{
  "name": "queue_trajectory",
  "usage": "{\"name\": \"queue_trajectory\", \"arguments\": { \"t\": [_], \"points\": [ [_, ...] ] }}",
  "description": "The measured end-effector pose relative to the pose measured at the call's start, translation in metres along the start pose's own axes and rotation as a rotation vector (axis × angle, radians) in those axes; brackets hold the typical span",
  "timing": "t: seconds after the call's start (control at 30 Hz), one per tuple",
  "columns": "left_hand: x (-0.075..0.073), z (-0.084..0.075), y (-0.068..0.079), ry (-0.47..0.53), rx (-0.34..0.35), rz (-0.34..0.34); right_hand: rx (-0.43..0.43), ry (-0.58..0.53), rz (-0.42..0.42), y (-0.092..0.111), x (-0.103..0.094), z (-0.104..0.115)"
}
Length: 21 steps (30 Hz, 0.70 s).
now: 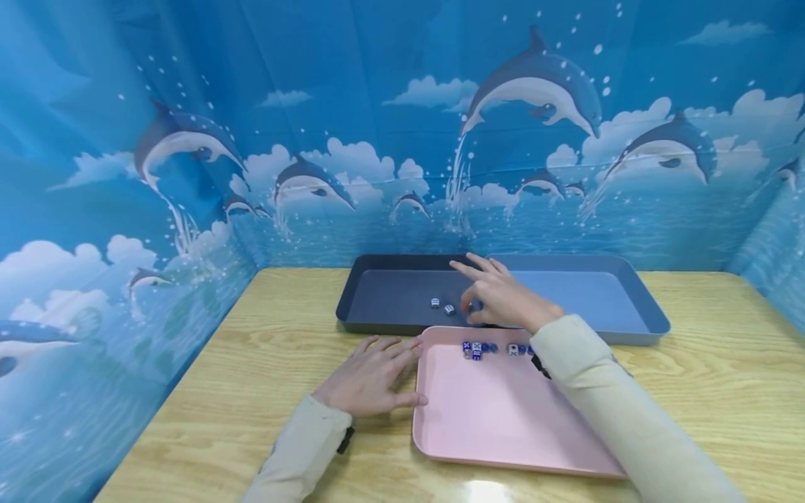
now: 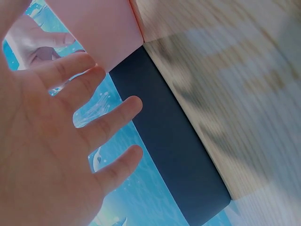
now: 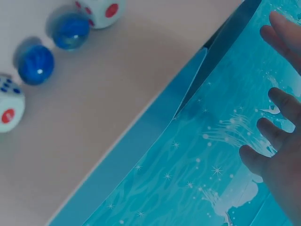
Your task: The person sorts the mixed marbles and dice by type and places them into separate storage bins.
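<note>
My right hand (image 1: 503, 297) hovers over the black tray (image 1: 390, 283), thumb and index finger curled close together, the other fingers stretched out. A small dark item (image 1: 476, 306) shows within their curve; I cannot tell whether they pinch it. To the left, two dice (image 1: 435, 303) lie in that tray. My left hand (image 1: 371, 377) is spread out at the left edge of the pink tray (image 1: 503, 419), thumb and fingertips touching its rim. Along that tray's far side sit blue dice (image 1: 476, 355), white dice (image 1: 513, 350) and blue marbles (image 3: 36, 65).
A grey-blue tray (image 1: 575, 283) adjoins the black one on the right. Both stand behind the pink tray on a wood-grain table (image 1: 239, 391). A dolphin-printed curtain (image 1: 377, 140) hangs at the back and sides.
</note>
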State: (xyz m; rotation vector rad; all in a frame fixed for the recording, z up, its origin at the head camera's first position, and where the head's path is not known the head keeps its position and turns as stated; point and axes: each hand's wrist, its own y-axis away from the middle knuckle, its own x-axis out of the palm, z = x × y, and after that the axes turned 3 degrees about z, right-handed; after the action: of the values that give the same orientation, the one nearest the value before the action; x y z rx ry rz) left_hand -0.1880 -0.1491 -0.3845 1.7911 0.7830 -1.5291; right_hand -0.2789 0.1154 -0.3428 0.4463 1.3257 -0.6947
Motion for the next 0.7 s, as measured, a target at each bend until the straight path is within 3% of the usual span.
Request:
{"name": "queue_trajectory", "arguments": {
  "t": [0.7],
  "points": [
    [-0.001,-0.001,-0.001,0.014,-0.025,0.029,-0.036,-0.043,0.024,0.018,0.009,0.003]
  ]
}}
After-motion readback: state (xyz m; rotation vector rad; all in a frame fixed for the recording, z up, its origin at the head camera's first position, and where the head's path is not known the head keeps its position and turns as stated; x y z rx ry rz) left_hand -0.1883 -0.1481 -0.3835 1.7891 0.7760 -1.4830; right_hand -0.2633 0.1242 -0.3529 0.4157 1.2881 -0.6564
